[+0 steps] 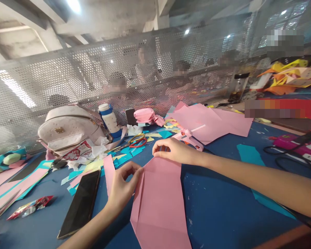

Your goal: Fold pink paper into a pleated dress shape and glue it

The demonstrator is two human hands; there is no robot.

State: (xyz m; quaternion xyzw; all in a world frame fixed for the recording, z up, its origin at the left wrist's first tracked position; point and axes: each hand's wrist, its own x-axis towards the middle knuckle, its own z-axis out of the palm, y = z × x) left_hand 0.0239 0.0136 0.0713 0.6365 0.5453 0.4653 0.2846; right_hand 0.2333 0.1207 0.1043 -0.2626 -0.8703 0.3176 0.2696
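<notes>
A long sheet of pink paper (162,204) with crease lines lies in front of me, its left edge folded over in a narrow strip. My left hand (125,181) pinches that folded edge near its upper end between thumb and fingers. At the sheet's far edge, my right hand (172,151) has its fingers curled down onto the paper's top corner. Just beyond the right hand rests a pink glue gun (189,136). A narrow pink paper strip (109,173) lies behind my left hand.
A black phone (80,204) lies left of my forearm. Red-handled scissors (138,141) sit among blue and yellow scraps. A backpack (69,121), a bottle (109,119) and stacked pink sheets (209,121) stand along the back. A magenta power strip (298,145) with cables is at right.
</notes>
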